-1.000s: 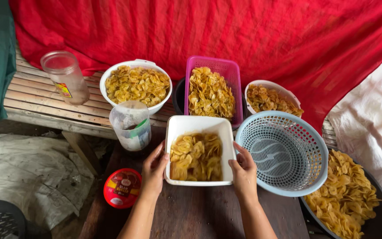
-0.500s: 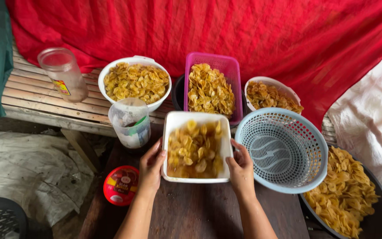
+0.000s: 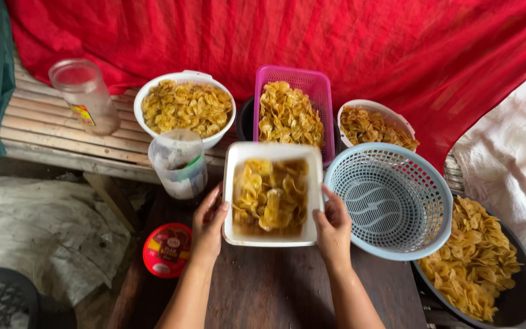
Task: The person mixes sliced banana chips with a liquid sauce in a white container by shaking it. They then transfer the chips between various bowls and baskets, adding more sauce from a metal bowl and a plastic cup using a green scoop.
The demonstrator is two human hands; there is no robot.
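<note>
The left hand (image 3: 208, 224) and the right hand (image 3: 332, 226) grip the two sides of a white square plastic tub (image 3: 273, 194) full of yellow chips, over the dark wooden table (image 3: 275, 292). A light blue plastic basket (image 3: 391, 200) sits just beside it, on the right. A clear plastic cup (image 3: 179, 163) stands on the left.

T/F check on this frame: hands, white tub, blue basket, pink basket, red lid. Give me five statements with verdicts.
1. Both hands grip the white tub, left hand on its left side, right hand on its right. True.
2. The white tub is empty. False: it holds yellow chips.
3. The blue basket is empty. True.
4. The pink basket lies right of the blue basket. False: it sits behind the tub, left of the blue basket.
5. The red lid sits on the jar. False: it lies low, left of the left hand.
</note>
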